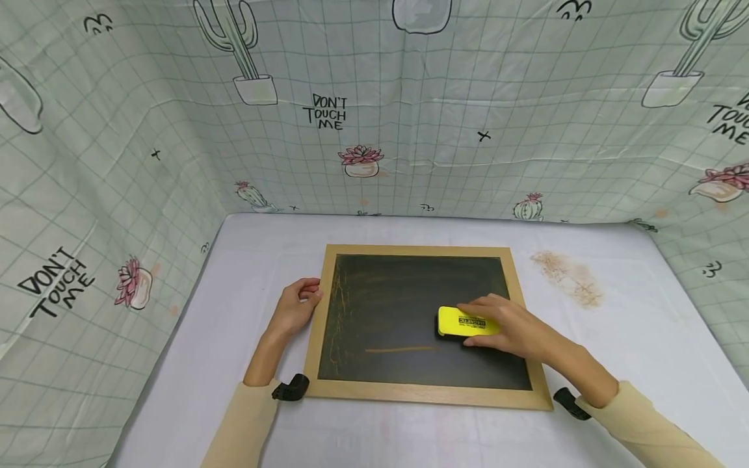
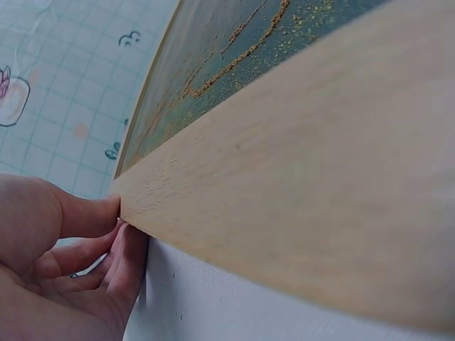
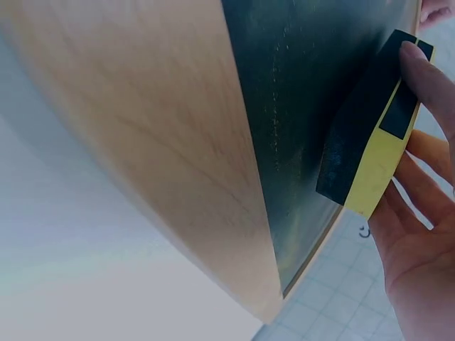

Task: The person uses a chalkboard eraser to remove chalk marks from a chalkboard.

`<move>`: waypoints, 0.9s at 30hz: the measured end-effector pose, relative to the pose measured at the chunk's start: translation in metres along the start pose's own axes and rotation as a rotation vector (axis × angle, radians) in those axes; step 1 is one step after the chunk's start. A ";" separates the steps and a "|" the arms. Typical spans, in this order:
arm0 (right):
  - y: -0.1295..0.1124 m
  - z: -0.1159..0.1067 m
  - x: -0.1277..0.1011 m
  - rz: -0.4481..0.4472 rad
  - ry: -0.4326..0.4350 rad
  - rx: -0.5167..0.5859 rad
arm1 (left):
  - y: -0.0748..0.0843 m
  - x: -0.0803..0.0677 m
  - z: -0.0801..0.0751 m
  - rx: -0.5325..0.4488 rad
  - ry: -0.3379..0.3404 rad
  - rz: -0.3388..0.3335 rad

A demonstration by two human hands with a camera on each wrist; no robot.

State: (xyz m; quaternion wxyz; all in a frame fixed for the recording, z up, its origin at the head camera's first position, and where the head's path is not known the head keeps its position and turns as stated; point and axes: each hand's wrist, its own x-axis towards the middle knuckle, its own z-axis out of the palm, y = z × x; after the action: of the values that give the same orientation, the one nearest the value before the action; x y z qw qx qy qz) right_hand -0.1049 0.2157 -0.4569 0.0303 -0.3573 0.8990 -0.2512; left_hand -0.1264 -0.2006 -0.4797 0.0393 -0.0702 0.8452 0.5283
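I see the yellow eraser (image 1: pixel 466 322) lying flat on the right half of the chalkboard (image 1: pixel 404 312), its long axis running left to right across the board, printed label up. My right hand (image 1: pixel 508 325) grips it from the right end, fingers curled over the top; in the right wrist view its dark felt base (image 3: pixel 355 135) sits against the slate. An orange chalk line (image 1: pixel 400 350) lies just below and left of the eraser, parallel to it, and faint orange streaks (image 1: pixel 338 305) run down the board's left edge. The board lies landscape, framed in pale wood (image 1: pixel 421 394). My left hand (image 1: pixel 295 304) rests at the frame's left edge, well apart from the right, fingers loosely bent against the wood; whether it really pinches the frame I can't quite tell. Everything sits on a white table (image 1: pixel 632 338) with a brownish stain (image 1: pixel 567 276) right of the board. Cactus-printed grid cloth (image 1: pixel 409 130) walls the table on three sides.
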 end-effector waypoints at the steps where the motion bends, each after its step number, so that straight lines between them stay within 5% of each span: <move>1: -0.001 0.000 -0.002 0.000 -0.002 -0.001 | 0.000 0.000 0.000 -0.002 -0.001 -0.001; 27: -0.019 0.013 -0.034 -0.022 0.022 0.032 | -0.003 0.002 0.000 0.001 -0.003 0.016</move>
State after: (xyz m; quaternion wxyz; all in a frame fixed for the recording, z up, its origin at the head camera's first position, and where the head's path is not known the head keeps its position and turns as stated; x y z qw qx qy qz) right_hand -0.0648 0.2201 -0.4635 0.0236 -0.3638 0.8912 -0.2699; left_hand -0.1279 -0.2026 -0.4828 0.0362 -0.0625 0.8459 0.5284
